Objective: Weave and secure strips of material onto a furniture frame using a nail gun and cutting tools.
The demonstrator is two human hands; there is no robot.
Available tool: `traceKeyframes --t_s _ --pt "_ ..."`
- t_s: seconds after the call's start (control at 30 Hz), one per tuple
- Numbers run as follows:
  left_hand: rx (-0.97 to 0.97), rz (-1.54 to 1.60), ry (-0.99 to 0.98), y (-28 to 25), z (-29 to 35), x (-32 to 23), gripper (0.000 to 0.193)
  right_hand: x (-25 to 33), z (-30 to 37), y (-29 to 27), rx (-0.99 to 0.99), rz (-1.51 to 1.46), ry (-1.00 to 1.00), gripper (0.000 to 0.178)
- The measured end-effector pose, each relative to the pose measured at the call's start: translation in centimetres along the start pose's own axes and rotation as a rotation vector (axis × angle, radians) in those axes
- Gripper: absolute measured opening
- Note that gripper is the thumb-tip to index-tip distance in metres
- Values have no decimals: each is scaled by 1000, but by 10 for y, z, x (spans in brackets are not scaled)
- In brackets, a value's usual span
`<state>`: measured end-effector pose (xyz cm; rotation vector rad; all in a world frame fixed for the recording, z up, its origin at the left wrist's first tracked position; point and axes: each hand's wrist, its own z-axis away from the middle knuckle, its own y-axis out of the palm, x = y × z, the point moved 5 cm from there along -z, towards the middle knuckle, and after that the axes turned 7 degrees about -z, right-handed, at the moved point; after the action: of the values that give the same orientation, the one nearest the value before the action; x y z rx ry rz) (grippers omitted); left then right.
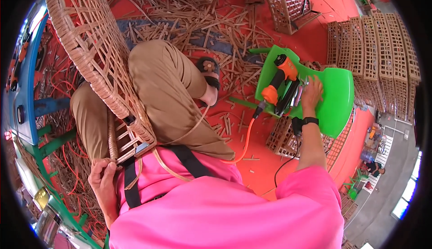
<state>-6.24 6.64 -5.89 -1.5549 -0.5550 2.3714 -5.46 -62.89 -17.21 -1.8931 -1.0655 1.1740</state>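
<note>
Here, the left hand (pixel 103 174) at eight o'clock pinches a woven frame (pixel 115 97); the right hand (pixel 312 94), toward three, splays beside a nail gun (pixel 289 69) on a green seat (pixel 338 97)

Stacked woven panels (pixel 382 46) at right, scattered brown strips (pixel 220 33), red floor (pixel 263 174)
</note>
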Motion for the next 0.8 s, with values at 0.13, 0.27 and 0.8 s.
traceKeyframes --t_s 0.13,0.27,0.8 --pt "15 45 -6 3 -1 -1 4 9 39 30 252 -293 337 28" --pt "-3 122 -49 5 2 -2 5 12 73 47 575 -297 577 22" --pt "-28 162 -69 -1 1 7 3 -8 65 45 567 -242 811 31"
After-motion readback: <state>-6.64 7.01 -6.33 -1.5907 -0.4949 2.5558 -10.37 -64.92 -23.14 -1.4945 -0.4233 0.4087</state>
